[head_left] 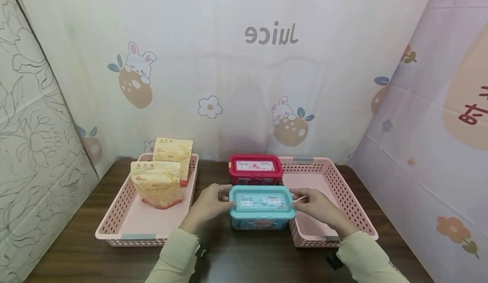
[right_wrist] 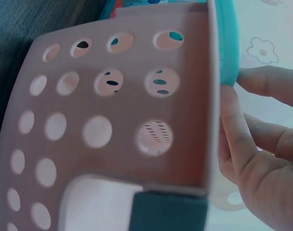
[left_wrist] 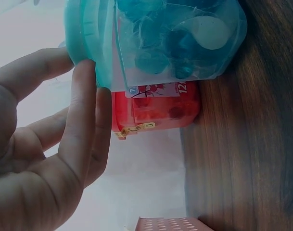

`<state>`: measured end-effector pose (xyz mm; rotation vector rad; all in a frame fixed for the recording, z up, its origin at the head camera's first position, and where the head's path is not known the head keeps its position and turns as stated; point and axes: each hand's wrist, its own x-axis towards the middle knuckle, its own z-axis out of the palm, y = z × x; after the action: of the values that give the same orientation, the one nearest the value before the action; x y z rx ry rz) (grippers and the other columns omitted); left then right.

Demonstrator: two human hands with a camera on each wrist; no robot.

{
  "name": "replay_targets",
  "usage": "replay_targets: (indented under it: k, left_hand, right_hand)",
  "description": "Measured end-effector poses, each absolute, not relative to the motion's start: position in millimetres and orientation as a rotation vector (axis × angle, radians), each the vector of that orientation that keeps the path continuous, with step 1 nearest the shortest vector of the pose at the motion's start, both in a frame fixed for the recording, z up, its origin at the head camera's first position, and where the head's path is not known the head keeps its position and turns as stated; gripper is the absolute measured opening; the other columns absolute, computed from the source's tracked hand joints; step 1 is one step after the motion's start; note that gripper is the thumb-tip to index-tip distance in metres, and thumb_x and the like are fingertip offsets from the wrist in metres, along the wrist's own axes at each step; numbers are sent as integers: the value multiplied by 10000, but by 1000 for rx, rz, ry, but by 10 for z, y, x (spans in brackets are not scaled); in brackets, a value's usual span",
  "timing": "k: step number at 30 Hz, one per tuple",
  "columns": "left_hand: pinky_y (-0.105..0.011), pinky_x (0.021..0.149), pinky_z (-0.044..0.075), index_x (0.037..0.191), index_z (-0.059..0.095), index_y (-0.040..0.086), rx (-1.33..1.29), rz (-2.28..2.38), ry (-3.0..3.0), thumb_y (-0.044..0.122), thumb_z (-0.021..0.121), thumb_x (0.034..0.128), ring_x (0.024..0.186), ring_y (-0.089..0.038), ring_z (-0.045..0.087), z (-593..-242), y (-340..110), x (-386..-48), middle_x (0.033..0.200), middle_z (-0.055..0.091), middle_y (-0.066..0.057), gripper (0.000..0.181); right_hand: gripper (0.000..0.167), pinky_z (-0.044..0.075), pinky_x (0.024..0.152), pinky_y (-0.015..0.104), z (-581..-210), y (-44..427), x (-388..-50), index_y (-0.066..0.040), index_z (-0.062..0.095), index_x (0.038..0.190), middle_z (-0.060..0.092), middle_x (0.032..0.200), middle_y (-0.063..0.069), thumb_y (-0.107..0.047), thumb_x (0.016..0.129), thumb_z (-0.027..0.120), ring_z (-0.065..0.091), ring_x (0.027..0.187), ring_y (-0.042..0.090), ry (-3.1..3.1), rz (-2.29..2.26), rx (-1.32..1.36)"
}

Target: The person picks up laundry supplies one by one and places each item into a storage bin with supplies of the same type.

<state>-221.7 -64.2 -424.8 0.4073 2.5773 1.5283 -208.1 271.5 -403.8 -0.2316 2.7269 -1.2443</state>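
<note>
A teal-lidded plastic box (head_left: 262, 223) stands on the table between two pink baskets, beside the right one's near-left corner. Rounded teal packets show through its clear side (left_wrist: 180, 38). My left hand (head_left: 212, 202) holds the left end of the lid, thumb and fingertips at its rim. At the opposite end my right hand (head_left: 316, 206) grips the lid's edge between thumb and fingers. Directly behind is a red-lidded box (head_left: 255, 168) of similar shape, its lower front partly hidden. In the right wrist view the basket wall (right_wrist: 88, 163) covers most of the teal box.
The left pink basket (head_left: 114, 223) holds two yellow pouches (head_left: 158, 185), standing one behind the other. At the right is another pink basket (head_left: 343, 190) with perforated walls. Printed curtains (head_left: 228, 75) hang behind and at both sides of the brown table (head_left: 236, 257).
</note>
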Motion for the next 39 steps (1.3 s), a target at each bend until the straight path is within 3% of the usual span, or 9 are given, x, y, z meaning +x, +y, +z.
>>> replay_targets:
  k: [25,39]
  left_hand:
    - [-382,772,607,1336,606,-47,435,1336,2728,151,813,852,946,-238,672,-4130,-767,-2155,1118,608,-149,563]
    - [-402,747,611,1341,611,-28,388,1301,2737,130,825,838,949,-253,668,-4072,-917,-2098,1142,600,-148,569]
  right_hand:
    - [504,563,745,324,-4032,2523,-2082,44,592,1326,657,1035,91,-163,893,746,605,925,230,2665,-1304,-284]
    - [565,553,756,337,-4069,2392,-2063,45,549,1369,649,1078,102,-200,900,749,580,923,239,2593,-1389,-294]
